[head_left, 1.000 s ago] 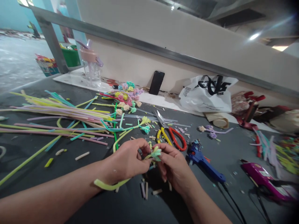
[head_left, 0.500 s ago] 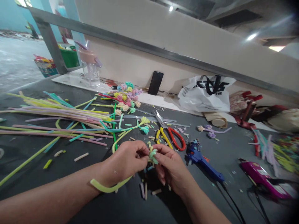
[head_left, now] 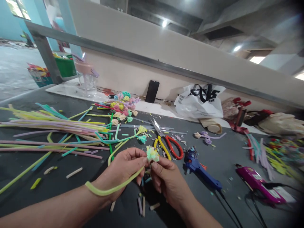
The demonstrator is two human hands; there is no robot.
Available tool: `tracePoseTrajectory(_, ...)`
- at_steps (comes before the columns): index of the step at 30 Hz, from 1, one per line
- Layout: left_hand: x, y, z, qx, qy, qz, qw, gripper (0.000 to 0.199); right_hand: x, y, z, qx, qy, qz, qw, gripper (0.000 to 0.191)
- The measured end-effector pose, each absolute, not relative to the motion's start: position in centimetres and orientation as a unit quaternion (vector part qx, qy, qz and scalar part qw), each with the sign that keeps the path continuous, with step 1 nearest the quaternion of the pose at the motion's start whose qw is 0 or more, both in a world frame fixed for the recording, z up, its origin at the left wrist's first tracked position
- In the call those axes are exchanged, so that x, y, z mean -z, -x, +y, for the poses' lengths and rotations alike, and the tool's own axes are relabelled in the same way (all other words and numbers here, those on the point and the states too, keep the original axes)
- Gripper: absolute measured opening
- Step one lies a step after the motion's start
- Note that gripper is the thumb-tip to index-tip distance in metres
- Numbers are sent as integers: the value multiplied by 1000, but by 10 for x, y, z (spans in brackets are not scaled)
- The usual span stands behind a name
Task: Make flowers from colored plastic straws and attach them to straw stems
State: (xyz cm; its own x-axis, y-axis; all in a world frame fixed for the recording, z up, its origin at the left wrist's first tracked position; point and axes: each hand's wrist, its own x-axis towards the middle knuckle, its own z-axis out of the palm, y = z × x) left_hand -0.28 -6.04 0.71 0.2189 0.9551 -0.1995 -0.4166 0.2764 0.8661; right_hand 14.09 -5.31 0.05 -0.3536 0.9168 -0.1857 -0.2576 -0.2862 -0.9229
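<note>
A small fluffy flower of yellow and mint green pieces (head_left: 152, 154) is between my two hands at the middle of the view. My left hand (head_left: 130, 167) pinches it at its base, where a pale yellow fuzzy stem (head_left: 111, 191) starts and curves back over the left wrist. From the right, my right hand (head_left: 165, 174) grips the flower's lower side between thumb and fingers. Just beyond the hands lie open scissors (head_left: 167, 144) with yellow and red handles. A blue glue gun (head_left: 201, 171) rests to the right of them.
Many fuzzy stems (head_left: 54, 122) cover the left side, with finished flowers (head_left: 125, 103) behind. A phone (head_left: 152, 91) leans on the back wall, between a clear cup (head_left: 87, 83) and a white bag (head_left: 198, 103). A magenta tool (head_left: 260, 183) with a cord lies right. Cut bits are scattered around.
The flower has turned upward and shows more of its top. My left hand has rotated, so the yellow stem now runs across it from the fingers. The view has shifted slightly.
</note>
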Motion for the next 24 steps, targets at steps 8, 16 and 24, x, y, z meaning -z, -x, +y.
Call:
tracePoseTrajectory(8, -8, 1, -63, -444, -308, 347, 766, 20, -1, -144, -54, -689, 401, -414, 439, 23)
tracePoseTrajectory(16, 1, 1, -64, -419, -289, 298, 807, 25, -1, -146, -56, -689, 380, -412, 460, 14)
tracePoseTrajectory(24, -1, 2, -65, -370, -311, 291, 826, 22, -6, -150, -53, -705, 355, -369, 490, 17)
